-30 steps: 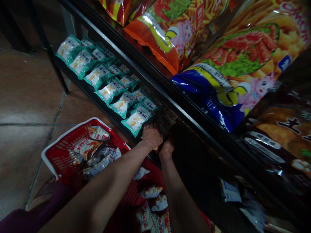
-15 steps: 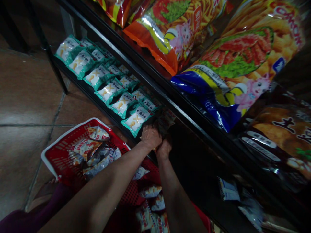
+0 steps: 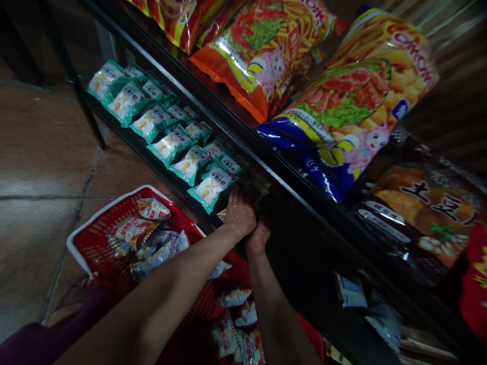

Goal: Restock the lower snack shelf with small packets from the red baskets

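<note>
Both my hands reach side by side onto the dark lower shelf. My left hand (image 3: 239, 215) bends over a small snack packet (image 3: 221, 215), whose pale orange edge shows beside the wrist. Its fingers point inward, partly lost in shadow. Touching it on the right is my right hand (image 3: 259, 234), with its fingers hidden in the dark. Just left of them stand rows of small teal-and-white snack bags (image 3: 213, 186). Beyond the fingertips a dim reddish packet (image 3: 259, 182) lies deeper on the shelf.
Below my forearms sits a red shopping basket (image 3: 89, 238) with a white handle, holding loose snack packets (image 3: 133, 230). The upper shelf's edge (image 3: 213, 119) overhangs my hands, with large chip bags (image 3: 342, 101) above. A pale packet (image 3: 350, 290) lies on the lower shelf to the right.
My hands have shifted slightly to the right and stay together on the lower shelf. The view has turned a little, bringing more of the bags at the right into sight.
</note>
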The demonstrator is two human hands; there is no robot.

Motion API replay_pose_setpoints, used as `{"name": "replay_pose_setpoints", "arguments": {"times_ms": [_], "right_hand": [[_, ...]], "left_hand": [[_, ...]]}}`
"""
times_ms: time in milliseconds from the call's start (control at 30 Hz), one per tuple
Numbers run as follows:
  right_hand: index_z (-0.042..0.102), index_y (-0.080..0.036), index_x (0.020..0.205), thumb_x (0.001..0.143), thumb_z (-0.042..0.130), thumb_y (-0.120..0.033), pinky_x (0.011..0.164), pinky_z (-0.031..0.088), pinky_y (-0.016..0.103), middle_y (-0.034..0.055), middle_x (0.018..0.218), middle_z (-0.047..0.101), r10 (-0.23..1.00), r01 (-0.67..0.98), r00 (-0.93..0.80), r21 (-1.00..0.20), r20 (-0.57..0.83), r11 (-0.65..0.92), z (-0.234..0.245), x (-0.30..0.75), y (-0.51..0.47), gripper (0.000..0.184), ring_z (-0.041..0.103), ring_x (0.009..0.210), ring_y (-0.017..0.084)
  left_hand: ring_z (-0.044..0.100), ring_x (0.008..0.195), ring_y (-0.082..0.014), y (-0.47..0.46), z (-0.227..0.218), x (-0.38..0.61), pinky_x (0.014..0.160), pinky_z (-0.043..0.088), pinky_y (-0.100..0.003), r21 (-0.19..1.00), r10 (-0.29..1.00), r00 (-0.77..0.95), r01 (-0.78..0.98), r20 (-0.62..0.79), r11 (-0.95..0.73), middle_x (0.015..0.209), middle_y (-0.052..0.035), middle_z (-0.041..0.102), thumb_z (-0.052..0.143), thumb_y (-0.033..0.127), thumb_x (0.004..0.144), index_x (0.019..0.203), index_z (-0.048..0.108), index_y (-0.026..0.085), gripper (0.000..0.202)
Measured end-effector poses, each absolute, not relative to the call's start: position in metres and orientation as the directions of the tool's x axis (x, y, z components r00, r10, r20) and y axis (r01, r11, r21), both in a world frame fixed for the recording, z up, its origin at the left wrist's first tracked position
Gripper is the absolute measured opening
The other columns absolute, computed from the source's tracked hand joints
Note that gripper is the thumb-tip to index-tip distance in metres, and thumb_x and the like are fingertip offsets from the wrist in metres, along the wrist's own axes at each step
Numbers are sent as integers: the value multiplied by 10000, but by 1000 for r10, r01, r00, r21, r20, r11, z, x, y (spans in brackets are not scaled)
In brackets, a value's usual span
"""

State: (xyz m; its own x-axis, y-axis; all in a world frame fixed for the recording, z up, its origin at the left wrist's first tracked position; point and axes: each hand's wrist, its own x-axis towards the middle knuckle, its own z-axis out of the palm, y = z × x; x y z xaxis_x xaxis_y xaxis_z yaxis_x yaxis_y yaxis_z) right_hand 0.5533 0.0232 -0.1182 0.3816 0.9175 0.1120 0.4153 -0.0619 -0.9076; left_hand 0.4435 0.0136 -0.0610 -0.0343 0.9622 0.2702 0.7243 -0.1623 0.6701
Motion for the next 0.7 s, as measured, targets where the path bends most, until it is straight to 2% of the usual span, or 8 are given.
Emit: {"name": "replay_pose_setpoints", "arguments": {"times_ms": [133,300,433,500,633,700], "right_hand": [[522,-170,1203,830,352,-499,963,430,364,100,1246,588,857,286,510,-954,72,-90,-108,551,-8,526,557,1122,208],[529,-152,1228,798,419,-504,1016,390,387,131,1289,564,789,262,613,-951,30,-167,-94,562,-68,566,525,1186,234],[544,-146,1200,744,492,-509,985,417,401,138,1194,625,790,155,608,-963,-81,-219,-90,575,-115,585,580,1116,239],[569,-152,1157,704,546,-502,967,427,391,126,1158,645,784,123,612,-966,-108,-229,-87,581,-136,573,589,1098,232],[614,-169,1072,614,655,-457,902,447,363,83,1083,671,790,66,585,-961,-182,-270,-77,598,-173,543,603,1032,213],[636,-164,1016,604,654,-429,819,465,335,54,959,691,780,65,592,-953,-203,-297,-74,610,-190,490,617,916,194]], "left_hand": [[490,1186,-304,4,-47,451,1045,356,-468,663,953,65,704,295,-254,1153,-200,610,430,194,831,1134,598,58,372],[566,1072,-240,-29,-41,459,930,483,-352,680,961,163,681,224,-274,1053,-129,638,426,157,834,1013,636,119,279],[553,1116,-204,-63,-40,460,966,462,-292,599,939,312,727,147,-336,1135,-122,618,423,114,835,1058,623,120,300],[584,1075,-199,-76,-37,457,932,477,-271,560,911,402,737,89,-380,1109,-127,633,453,100,809,1032,638,110,290],[630,1002,-209,-95,-24,444,876,500,-280,526,837,546,723,-40,-447,1060,-115,664,510,111,770,987,666,125,268],[645,974,-232,-105,-14,436,840,511,-302,505,821,561,742,-108,-441,1057,-134,669,515,111,764,988,671,119,273]]}}
